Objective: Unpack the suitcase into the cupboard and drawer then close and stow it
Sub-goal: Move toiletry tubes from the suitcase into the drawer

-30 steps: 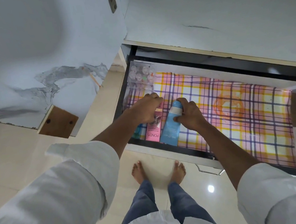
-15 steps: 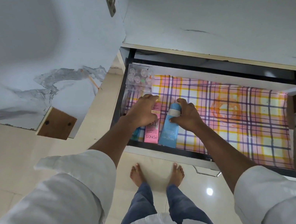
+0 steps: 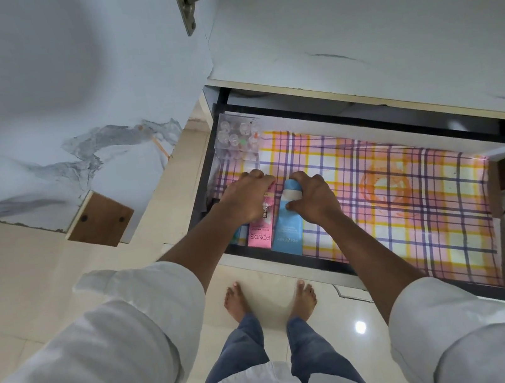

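glossy cream floor tiles (image 3: 45, 290) fill the bottom of the head view, with a white marble-look cupboard door (image 3: 49, 107) swung open on the left and a metal hinge (image 3: 189, 1) up top. right of that is the cupboard's marble-look front panel (image 3: 367, 24), and under it the drawer (image 3: 288, 257) is pulled out over the floor. drawer has a black frame and is lined with a pink, orange and purple plaid sheet (image 3: 411, 199).

everything in it is bunched at the left end. far corner has a clear plastic tray of small vials (image 3: 236, 137). nearer the front edge there's a pink pond's box (image 3: 261, 236) lying flat, and touching its right side a light blue tube (image 3: 288, 235) with a white cap end. a bit of something teal (image 3: 238, 234) peeks out left of the pink box, can't tell what it is.

left hand (image 3: 246, 200) rests palm down on the far end of the pink box, fingers curled over it, so the grip looks closed on the box. right hand (image 3: 313, 196) is wrapped around the cap end of the blue tube, thumb and fingers pinching it.

bare feet (image 3: 269, 298), blue jeans and white sleeves (image 3: 106, 363) show below. no suitcase visible in this view.
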